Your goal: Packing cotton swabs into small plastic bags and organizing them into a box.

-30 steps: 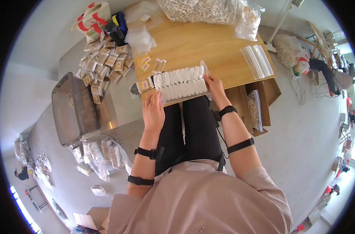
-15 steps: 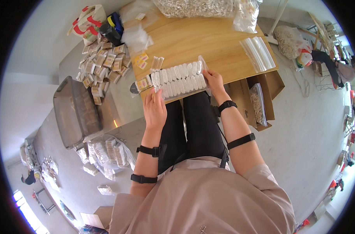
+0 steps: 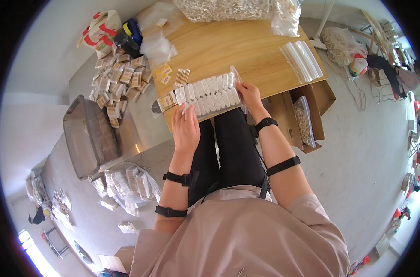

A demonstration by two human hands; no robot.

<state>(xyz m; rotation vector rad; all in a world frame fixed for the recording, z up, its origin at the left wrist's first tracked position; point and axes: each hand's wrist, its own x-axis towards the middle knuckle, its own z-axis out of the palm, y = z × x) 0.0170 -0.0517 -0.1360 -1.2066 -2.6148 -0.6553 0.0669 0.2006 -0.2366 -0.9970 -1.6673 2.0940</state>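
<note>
A clear plastic bag point(image 3: 235, 75) lies at the centre of the frame, along the near edge of the desk point(image 3: 237, 48), with white bundles point(image 3: 207, 96) set in two rows; the close ranks probably save room and keep the bundles flat. The right hand point(image 3: 250, 99) pinches the bag's right end, where loose film stands up, which seems to steady that end. The left hand point(image 3: 186, 127) has its fingers, only slightly spread, at the lower left corner; whether they grip or merely press, I cannot tell. Holding opposite ends likely keeps the rows from skewing. Just beside the bag's left end lie labelled packs point(image 3: 167, 101), with a small row of sticks point(image 3: 182, 77) above, near enough for an easy reach. Yellow cards point(image 3: 164, 73) lie a little farther up and left. Flat clear sleeves point(image 3: 302, 62) lie together at the right of the desk, apparently to stay handy yet apart. Beyond, more packs point(image 3: 122, 83) heap up in the upper left, near a grey bin point(image 3: 72, 138), and a bulky clear sack point(image 3: 223, 10) sits at the top, perhaps put there to leave working room nearer the body.
</note>
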